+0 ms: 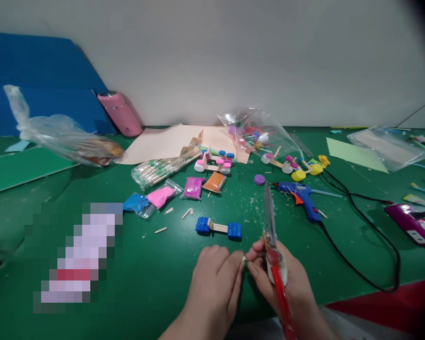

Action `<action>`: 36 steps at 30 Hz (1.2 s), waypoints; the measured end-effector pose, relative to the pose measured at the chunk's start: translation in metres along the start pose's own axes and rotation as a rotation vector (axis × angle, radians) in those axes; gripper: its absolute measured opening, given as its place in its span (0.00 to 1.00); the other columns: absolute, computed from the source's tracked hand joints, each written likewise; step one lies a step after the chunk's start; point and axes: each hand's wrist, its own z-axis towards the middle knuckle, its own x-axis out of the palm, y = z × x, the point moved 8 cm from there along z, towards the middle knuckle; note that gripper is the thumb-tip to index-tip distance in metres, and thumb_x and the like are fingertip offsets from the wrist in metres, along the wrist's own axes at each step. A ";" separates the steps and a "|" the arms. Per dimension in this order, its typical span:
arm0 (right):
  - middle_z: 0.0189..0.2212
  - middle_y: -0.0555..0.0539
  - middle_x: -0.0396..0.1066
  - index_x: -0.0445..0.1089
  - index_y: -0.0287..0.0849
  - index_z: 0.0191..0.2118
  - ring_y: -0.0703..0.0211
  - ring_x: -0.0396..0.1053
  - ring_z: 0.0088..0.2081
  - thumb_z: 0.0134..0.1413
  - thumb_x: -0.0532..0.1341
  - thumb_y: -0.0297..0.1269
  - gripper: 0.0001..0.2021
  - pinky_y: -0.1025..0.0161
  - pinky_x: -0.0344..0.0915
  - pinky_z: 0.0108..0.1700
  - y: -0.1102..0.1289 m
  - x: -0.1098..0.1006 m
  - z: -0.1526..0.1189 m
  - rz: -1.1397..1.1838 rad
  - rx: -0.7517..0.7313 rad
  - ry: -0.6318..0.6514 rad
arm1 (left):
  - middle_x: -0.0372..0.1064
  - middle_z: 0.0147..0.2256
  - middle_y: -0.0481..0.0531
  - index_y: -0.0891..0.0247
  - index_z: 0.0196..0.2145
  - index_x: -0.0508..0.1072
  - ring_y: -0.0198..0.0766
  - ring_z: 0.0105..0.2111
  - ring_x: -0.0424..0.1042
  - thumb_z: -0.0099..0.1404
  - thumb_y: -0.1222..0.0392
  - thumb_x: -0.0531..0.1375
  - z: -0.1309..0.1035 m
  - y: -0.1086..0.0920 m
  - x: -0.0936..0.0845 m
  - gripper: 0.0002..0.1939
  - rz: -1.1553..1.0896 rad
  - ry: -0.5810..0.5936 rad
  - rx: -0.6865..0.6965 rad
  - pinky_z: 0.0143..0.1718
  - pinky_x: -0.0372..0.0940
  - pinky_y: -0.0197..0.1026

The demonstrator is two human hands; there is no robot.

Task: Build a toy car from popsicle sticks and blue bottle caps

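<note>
My left hand (216, 278) is closed near the table's front edge, its fingertips around a small pale piece (244, 259), perhaps a stick end; most of it is hidden. Close beside it, my right hand (290, 278) holds scissors (270, 212) with red handles, blades pointing up and away from me. The right thumb and forefinger almost meet the left fingertips. Just beyond my hands lie blue bottle caps (234, 230) joined in pairs by short wooden sticks (218, 228). Small stick offcuts (160, 230) are scattered to the left of that.
A blue glue gun (306, 198) lies at right, its black cord running to a purple power strip (412, 224). Behind are clay packets (193, 187), bundled sticks (163, 167), cap-wheeled stick pieces (214, 165) and a bag of caps (257, 132). A pink bottle (120, 113) leans at back left.
</note>
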 end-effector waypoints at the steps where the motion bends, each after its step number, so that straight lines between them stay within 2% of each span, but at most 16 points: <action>1: 0.24 0.47 0.73 0.62 0.42 0.32 0.59 0.71 0.24 0.43 0.60 0.38 0.09 0.66 0.69 0.25 0.000 0.002 0.001 0.004 0.007 0.010 | 0.64 0.20 0.51 0.67 0.32 0.70 0.36 0.21 0.60 0.61 0.68 0.49 0.000 -0.002 -0.001 0.10 0.050 -0.018 0.029 0.22 0.54 0.37; 4: 0.23 0.47 0.72 0.62 0.41 0.32 0.58 0.72 0.24 0.45 0.60 0.39 0.09 0.67 0.68 0.25 -0.005 0.002 0.001 -0.026 0.020 0.005 | 0.62 0.19 0.50 0.68 0.33 0.69 0.36 0.20 0.59 0.63 0.66 0.47 -0.001 -0.009 -0.001 0.12 0.182 -0.055 0.094 0.21 0.51 0.37; 8: 0.20 0.49 0.70 0.62 0.41 0.33 0.59 0.71 0.23 0.47 0.57 0.41 0.09 0.69 0.66 0.22 -0.012 0.001 -0.001 -0.116 0.021 -0.002 | 0.63 0.19 0.52 0.70 0.33 0.69 0.38 0.20 0.59 0.65 0.67 0.44 -0.001 -0.013 0.006 0.15 0.300 -0.018 0.127 0.22 0.51 0.39; 13: 0.16 0.53 0.68 0.62 0.43 0.32 0.61 0.68 0.20 0.44 0.59 0.40 0.09 0.71 0.62 0.18 -0.018 -0.001 -0.002 -0.219 0.038 -0.019 | 0.64 0.20 0.52 0.68 0.30 0.69 0.38 0.20 0.60 0.65 0.66 0.42 -0.001 -0.011 0.014 0.17 0.281 0.032 0.085 0.21 0.52 0.39; 15: 0.15 0.55 0.67 0.62 0.44 0.32 0.61 0.68 0.20 0.43 0.59 0.39 0.09 0.71 0.62 0.18 -0.021 -0.001 -0.002 -0.248 0.056 -0.030 | 0.64 0.21 0.52 0.66 0.30 0.70 0.38 0.21 0.61 0.65 0.65 0.44 -0.002 -0.007 0.015 0.16 0.171 0.075 0.023 0.21 0.53 0.38; 18: 0.16 0.55 0.67 0.62 0.44 0.33 0.60 0.69 0.21 0.42 0.59 0.40 0.10 0.70 0.63 0.20 -0.025 -0.005 -0.002 -0.250 0.070 -0.062 | 0.66 0.23 0.52 0.65 0.32 0.70 0.38 0.24 0.64 0.63 0.65 0.46 -0.004 0.002 0.016 0.14 -0.106 0.141 -0.121 0.24 0.57 0.37; 22: 0.19 0.53 0.70 0.62 0.45 0.34 0.60 0.69 0.21 0.44 0.58 0.40 0.10 0.69 0.65 0.22 -0.026 -0.024 0.001 -0.297 0.078 -0.059 | 0.67 0.26 0.51 0.64 0.30 0.70 0.36 0.28 0.66 0.63 0.61 0.48 -0.010 0.024 0.020 0.12 -0.545 0.195 -0.473 0.29 0.59 0.35; 25: 0.24 0.51 0.72 0.63 0.45 0.35 0.58 0.70 0.22 0.45 0.58 0.41 0.10 0.67 0.66 0.23 -0.025 -0.045 0.007 -0.485 0.055 -0.020 | 0.64 0.25 0.48 0.64 0.29 0.69 0.34 0.26 0.61 0.63 0.56 0.49 -0.015 0.035 0.025 0.13 -0.719 0.232 -0.684 0.27 0.56 0.34; 30: 0.39 0.42 0.71 0.64 0.42 0.42 0.50 0.71 0.38 0.49 0.54 0.41 0.14 0.57 0.68 0.36 -0.035 -0.071 0.020 -0.837 -0.033 0.000 | 0.50 0.18 0.42 0.65 0.29 0.67 0.30 0.21 0.49 0.62 0.53 0.50 -0.023 0.041 0.035 0.14 -0.964 0.256 -0.849 0.22 0.46 0.34; 33: 0.41 0.38 0.70 0.64 0.37 0.44 0.47 0.69 0.40 0.47 0.56 0.41 0.18 0.53 0.67 0.40 -0.043 -0.078 0.028 -0.937 -0.114 0.058 | 0.47 0.18 0.41 0.66 0.30 0.66 0.29 0.20 0.47 0.62 0.52 0.51 -0.028 0.039 0.044 0.13 -1.179 0.274 -0.907 0.21 0.43 0.34; 36: 0.41 0.37 0.69 0.64 0.35 0.44 0.45 0.68 0.42 0.47 0.57 0.44 0.20 0.50 0.65 0.43 -0.029 -0.086 0.030 -0.961 -0.223 -0.009 | 0.45 0.17 0.39 0.66 0.30 0.64 0.28 0.18 0.43 0.61 0.53 0.52 -0.031 0.038 0.050 0.12 -1.365 0.259 -0.966 0.20 0.41 0.34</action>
